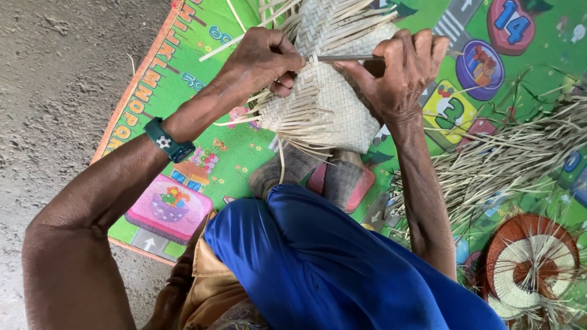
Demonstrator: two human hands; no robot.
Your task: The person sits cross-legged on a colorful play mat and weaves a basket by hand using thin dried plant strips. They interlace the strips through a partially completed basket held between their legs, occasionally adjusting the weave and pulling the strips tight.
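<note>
A pale woven mat piece point(336, 104) of flat straw strips rests against my feet point(312, 174), with loose strip ends sticking out at its top and left side. My left hand point(263, 58) pinches loose strips at the weave's left edge. On that wrist is a dark green watch point(168, 140). My right hand point(400, 70) grips the weave's right side and holds a thin metal tool point(342, 58) lying across the weave toward my left hand. My knee in blue cloth point(318, 256) fills the foreground.
A bright green children's play mat point(183, 110) covers the ground; bare concrete floor point(55, 91) lies to its left. A heap of loose straw strips point(507, 153) lies at the right. A round red-and-white woven piece point(532, 263) sits at the bottom right.
</note>
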